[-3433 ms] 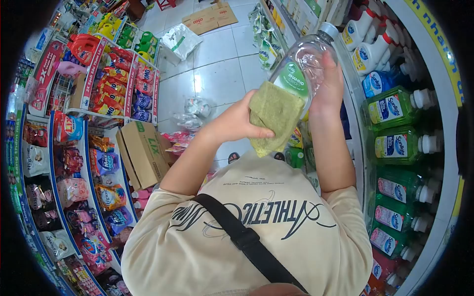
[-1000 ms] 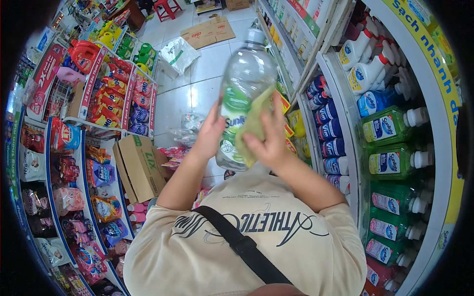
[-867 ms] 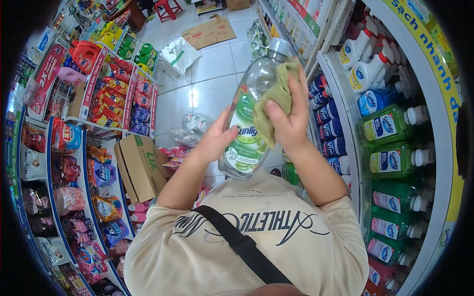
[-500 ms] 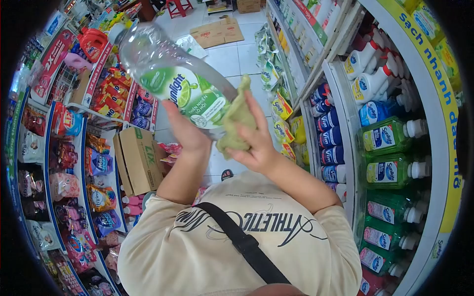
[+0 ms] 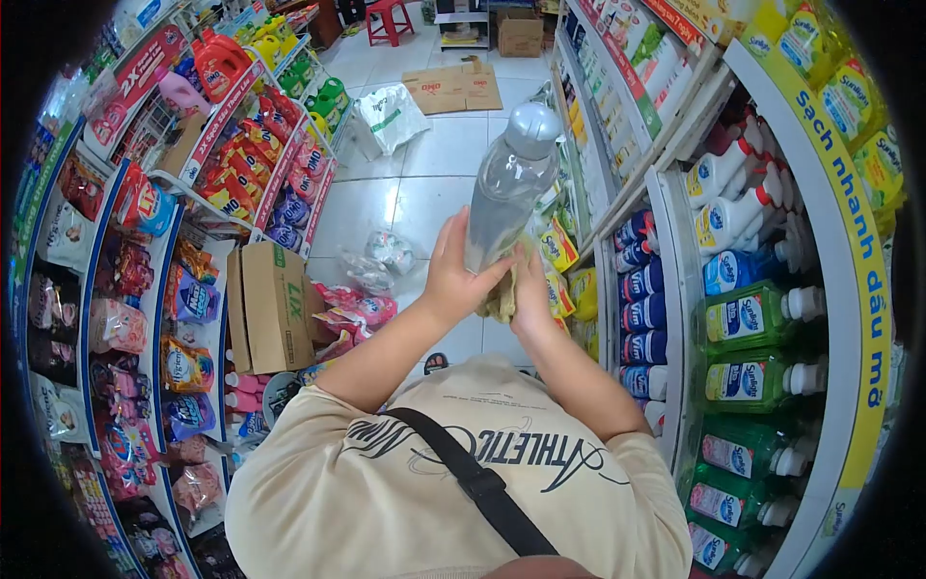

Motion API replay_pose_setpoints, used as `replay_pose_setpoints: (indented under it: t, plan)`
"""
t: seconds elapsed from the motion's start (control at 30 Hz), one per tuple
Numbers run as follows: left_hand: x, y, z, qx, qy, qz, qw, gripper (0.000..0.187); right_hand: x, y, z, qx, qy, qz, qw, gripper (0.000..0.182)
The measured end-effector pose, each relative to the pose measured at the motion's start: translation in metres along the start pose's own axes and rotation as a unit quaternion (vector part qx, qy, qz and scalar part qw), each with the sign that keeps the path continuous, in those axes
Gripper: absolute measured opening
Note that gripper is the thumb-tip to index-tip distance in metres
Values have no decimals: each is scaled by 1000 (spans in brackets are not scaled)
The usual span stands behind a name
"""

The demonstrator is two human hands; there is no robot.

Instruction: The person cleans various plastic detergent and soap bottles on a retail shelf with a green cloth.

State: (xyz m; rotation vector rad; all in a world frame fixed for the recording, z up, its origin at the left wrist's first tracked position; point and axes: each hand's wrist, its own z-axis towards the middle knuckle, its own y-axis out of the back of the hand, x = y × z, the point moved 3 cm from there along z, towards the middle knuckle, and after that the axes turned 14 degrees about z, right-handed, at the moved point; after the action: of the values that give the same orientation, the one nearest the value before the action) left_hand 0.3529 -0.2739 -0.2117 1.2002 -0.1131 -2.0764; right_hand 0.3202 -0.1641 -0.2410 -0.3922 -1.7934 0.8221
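Note:
A large clear bottle [image 5: 508, 188] with a grey cap stands nearly upright between my hands, its cap end away from me and its label out of sight. My left hand [image 5: 458, 273] is wrapped round the bottle's left side near the base. On the right side my right hand [image 5: 529, 289] presses a yellow-green cloth [image 5: 500, 302] against the lower part of the bottle. The cloth hides the bottle's bottom end.
Shelves of green bottles [image 5: 748, 321] line the right side. Bagged goods fill the racks [image 5: 106, 318] at left, beside an open cardboard box [image 5: 273, 307]. A white plastic bag [image 5: 391, 118] and flattened cardboard [image 5: 453, 89] lie on the floor ahead.
The bottle has swung from leaning left to nearly upright and moved right, and its label has turned out of view. Both hands have moved right with it. The view has shifted slightly.

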Motion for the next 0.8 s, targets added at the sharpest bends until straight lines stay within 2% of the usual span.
replay_pose_setpoints:
  t: [0.07,0.1,0.17,0.27,0.3,0.33,0.4,0.43,0.53,0.57,0.67,0.7,0.8]
  plan:
    - [5,3,3,17,-13,23,1000,72,-5,19,5,6,34,-119,992,41]
    - [2,6,5,12,23,-44,999,73,2,19,3,22,112,-213,970,42]
    - [-15,12,11,8,95,-176,980,74,14,16,-5,47,262,-387,883,45]
    - [-23,12,7,42,171,-352,919,76,59,-14,-14,85,480,-350,800,51]
    - [-18,11,0,74,216,-358,905,78,75,-27,-14,115,509,-350,778,51]
    - [-17,9,-7,118,203,-333,913,78,92,-40,-12,144,539,-348,754,51]
    - [-19,6,-18,206,171,-281,922,79,118,-55,-5,125,525,-394,744,53]
    - [-26,8,-18,225,169,-330,901,82,128,-59,-2,117,517,-418,738,53]
    - [-32,25,-5,271,158,-331,890,86,151,-69,5,191,479,-416,749,56]
    - [-34,32,2,300,148,-327,884,88,161,-76,1,202,476,-390,762,54]
    - [-34,46,10,361,166,-365,842,92,171,-81,2,220,340,-322,856,50]
    - [-32,48,8,355,178,-387,832,90,173,-82,2,240,319,-297,867,45]
    - [3,51,-13,443,283,-522,672,86,174,-82,-6,320,237,-206,894,45]
